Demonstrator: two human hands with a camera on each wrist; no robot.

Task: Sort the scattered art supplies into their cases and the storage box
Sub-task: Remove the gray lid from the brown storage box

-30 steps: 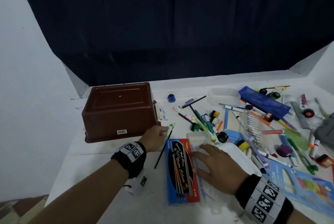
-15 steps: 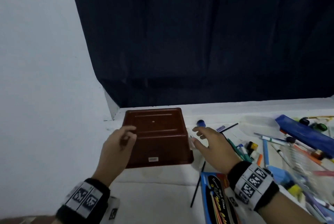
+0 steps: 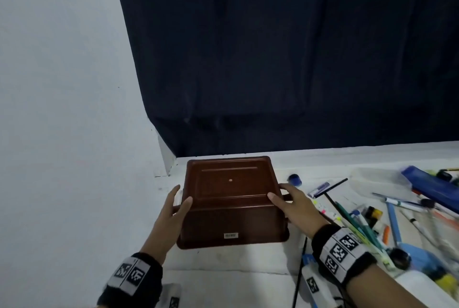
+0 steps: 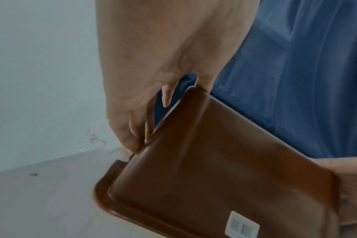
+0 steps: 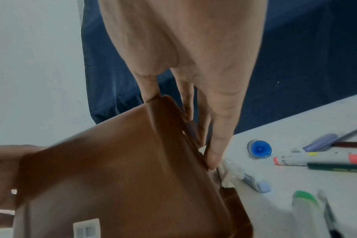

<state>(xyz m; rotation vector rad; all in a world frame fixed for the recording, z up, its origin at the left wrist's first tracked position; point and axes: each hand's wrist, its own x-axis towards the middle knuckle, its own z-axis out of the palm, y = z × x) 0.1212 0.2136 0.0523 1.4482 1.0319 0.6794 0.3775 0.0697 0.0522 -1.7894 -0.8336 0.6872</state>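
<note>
The brown storage box (image 3: 231, 198) stands upside down on the white table, bottom up, with a barcode sticker on its near wall. My left hand (image 3: 181, 196) holds its left side, thumb on the top face and fingers down the wall. My right hand (image 3: 279, 192) holds the right side the same way. The left wrist view shows the left hand (image 4: 153, 112) with its fingers along the edge of the box (image 4: 214, 169). In the right wrist view the right hand (image 5: 183, 120) reaches down the box (image 5: 116, 161) toward its rim handle. What lies under the box is hidden.
Scattered pens and markers (image 3: 347, 211) cover the table to the right, with a blue paint pot (image 3: 294, 180), a clear case (image 3: 377, 182) and a blue case (image 3: 432, 187). A thin black brush (image 3: 300, 270) lies by my right wrist. A wall (image 3: 62, 109) is close on the left.
Both hands left the pencil box and brush, moved to the storage box and now clasp its two sides. The head view swung left toward the box.
</note>
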